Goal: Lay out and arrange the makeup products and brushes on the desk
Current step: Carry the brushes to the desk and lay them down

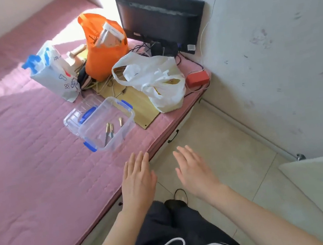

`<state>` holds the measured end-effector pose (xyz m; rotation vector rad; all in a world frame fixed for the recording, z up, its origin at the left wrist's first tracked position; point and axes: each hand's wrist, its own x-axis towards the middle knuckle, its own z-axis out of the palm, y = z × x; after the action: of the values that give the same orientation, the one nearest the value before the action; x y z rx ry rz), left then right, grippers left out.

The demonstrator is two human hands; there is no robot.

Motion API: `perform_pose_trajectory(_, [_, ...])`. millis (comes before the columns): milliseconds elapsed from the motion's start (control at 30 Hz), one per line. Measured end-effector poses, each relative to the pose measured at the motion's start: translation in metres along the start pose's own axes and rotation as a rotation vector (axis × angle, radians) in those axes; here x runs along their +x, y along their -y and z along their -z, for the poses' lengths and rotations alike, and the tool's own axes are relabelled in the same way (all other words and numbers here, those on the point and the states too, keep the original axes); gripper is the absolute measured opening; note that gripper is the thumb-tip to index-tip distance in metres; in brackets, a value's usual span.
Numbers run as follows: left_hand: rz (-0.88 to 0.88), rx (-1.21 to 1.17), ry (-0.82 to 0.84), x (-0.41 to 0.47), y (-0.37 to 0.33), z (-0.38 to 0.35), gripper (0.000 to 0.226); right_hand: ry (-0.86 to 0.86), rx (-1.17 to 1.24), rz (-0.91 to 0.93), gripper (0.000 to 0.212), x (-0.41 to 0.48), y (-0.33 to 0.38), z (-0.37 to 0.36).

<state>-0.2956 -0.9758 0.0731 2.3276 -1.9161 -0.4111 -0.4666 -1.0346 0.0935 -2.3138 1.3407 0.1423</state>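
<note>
A clear plastic box (127,125) with blue latches stands open on the pink mattress (28,173), its lid (76,116) lying behind it. Inside lie three makeup brushes (109,130) with gold ferrules. My left hand (139,180) hovers flat, fingers straight, over the mattress edge just short of the box. My right hand (193,170) is held out beside it over the floor, fingers straight too. Neither hand holds anything.
Behind the box stand a white and blue paper bag (55,75), an orange bag (103,47), a white plastic bag (156,79) on a wooden board (141,106), a black monitor (159,17) and a red box (197,78). Tiled floor (234,153) lies right.
</note>
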Motion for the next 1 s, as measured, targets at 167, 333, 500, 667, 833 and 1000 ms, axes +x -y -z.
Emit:
perform_pose_trajectory(167, [0.134,-0.007,-0.011,0.013,0.006,-0.002,0.055,0.020,-0.030,0.111,0.052,0.045,-0.005,0.010])
perform_pose_trajectory(333, [0.237,-0.033,-0.004,0.029,0.026,-0.005,0.055,0.052,-0.064,0.200,0.051,0.090,0.006,0.012])
perform_pose_trajectory(500, [0.339,-0.089,0.011,0.055,0.060,-0.006,0.055,0.112,-0.115,0.248,0.053,0.137,0.023,0.012])
perform_pose_trajectory(667, [0.409,-0.159,0.022,0.084,0.103,-0.004,0.054,0.182,-0.143,0.247,0.053,0.187,0.043,0.009])
perform_pose_trajectory(833, [0.433,-0.188,-0.020,0.119,0.134,0.002,0.049,0.182,-0.126,0.270,0.053,0.234,0.065,0.004])
perform_pose_trajectory(1000, [0.442,-0.196,-0.030,0.156,0.159,-0.009,0.046,0.184,-0.136,0.303,0.048,0.279,0.077,-0.013])
